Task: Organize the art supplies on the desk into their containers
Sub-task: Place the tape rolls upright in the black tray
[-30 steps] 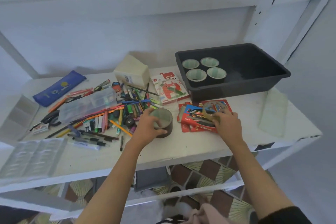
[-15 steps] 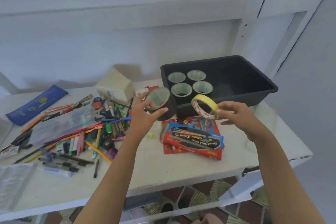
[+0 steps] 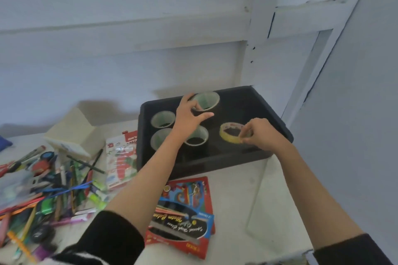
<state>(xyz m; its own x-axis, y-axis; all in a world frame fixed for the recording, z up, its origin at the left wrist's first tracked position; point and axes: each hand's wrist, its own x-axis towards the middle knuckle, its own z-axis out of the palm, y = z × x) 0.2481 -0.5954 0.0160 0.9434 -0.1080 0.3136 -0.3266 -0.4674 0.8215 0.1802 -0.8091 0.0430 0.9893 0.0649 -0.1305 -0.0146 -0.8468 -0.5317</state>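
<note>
Now four dark tape rolls (image 3: 161,116), one in left hand (image 3: 187,116) grip; one yellow roll (image 3: 227,139) in right hand (image 3: 261,136) pinch.

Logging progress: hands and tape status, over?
Left hand grips wide dark tape roll over black plastic bin. Right hand pinches yellow tape roll inside it. Nothing blocking.

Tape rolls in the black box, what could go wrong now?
The left hand holds the dark tape roll only by its edge, close to the other rolls in the black bin; it might slip and knock them. The right hand only pinches the yellow tape roll, which may drop and roll.
</note>
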